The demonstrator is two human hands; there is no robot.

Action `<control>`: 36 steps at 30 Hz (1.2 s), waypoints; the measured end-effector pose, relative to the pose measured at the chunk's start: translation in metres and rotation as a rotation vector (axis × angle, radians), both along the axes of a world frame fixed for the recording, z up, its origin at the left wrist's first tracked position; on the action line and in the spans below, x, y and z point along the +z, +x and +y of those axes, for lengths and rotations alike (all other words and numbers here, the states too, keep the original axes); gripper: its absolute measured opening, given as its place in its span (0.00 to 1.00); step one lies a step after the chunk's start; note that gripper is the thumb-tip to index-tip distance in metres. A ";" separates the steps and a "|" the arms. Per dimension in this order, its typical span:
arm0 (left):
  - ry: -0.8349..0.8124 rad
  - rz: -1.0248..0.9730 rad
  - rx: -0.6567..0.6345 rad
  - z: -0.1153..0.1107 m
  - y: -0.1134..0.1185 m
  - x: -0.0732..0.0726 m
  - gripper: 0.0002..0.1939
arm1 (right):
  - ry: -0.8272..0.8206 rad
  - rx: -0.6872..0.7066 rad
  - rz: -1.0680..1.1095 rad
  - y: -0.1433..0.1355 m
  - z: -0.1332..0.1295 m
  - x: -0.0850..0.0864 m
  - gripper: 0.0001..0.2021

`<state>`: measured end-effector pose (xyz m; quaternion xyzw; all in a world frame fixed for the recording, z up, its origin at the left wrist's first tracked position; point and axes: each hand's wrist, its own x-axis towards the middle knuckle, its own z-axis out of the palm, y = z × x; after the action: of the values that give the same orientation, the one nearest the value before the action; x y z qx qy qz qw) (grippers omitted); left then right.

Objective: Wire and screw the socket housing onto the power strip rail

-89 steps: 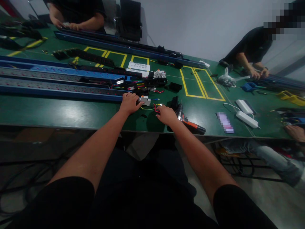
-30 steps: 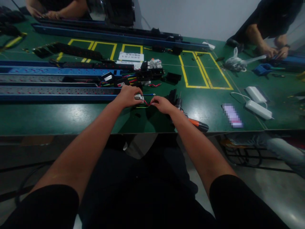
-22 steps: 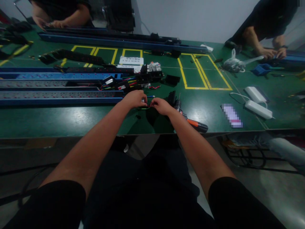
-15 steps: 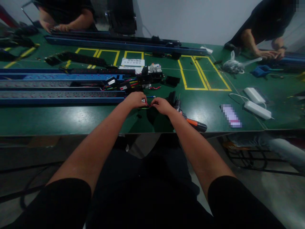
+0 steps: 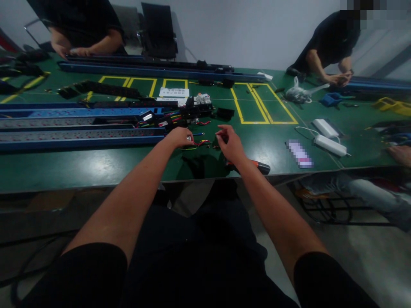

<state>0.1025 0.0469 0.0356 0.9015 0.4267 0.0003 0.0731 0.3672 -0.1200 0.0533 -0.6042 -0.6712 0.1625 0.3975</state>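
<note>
My left hand point(image 5: 179, 137) is closed around a small white piece point(image 5: 189, 138) with thin wires attached. Red and yellow wires point(image 5: 203, 142) run out from its fingertips to the right, their ends lying above the green table. To the right, my right hand point(image 5: 230, 144) is apart from the wires, fingers bent with a gap between thumb and forefinger, and nothing shows in them. Small bits point(image 5: 214, 146), too small to name, lie by its fingers. Under my right wrist is a power screwdriver with an orange and black handle point(image 5: 261, 167), partly hidden.
Long blue metal channels point(image 5: 80, 139) lie at left, with black sockets and wiring point(image 5: 192, 109) at their ends. A phone point(image 5: 299, 153) and white adapters point(image 5: 330, 144) are at right. Two people work across the table point(image 5: 144, 171); another person's hand point(image 5: 401, 154) is at far right.
My right hand has let go of the wires and moved right, its fingers parting. My left hand keeps its hold. The camera view has shifted slightly.
</note>
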 end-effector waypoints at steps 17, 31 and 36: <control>-0.063 0.093 -0.007 0.010 0.000 0.001 0.23 | -0.523 -0.255 -0.796 0.041 -0.089 0.004 0.47; -0.062 0.083 0.010 0.003 0.005 0.006 0.25 | -0.217 -0.271 -0.073 0.063 -0.144 0.014 0.17; -0.043 0.104 0.010 0.002 0.006 0.007 0.25 | -0.299 -0.005 0.242 0.049 -0.089 0.068 0.19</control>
<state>0.1085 0.0488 0.0431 0.8964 0.4341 -0.0556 0.0702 0.4162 -0.2094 0.1211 -0.6342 -0.5856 0.3310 0.3812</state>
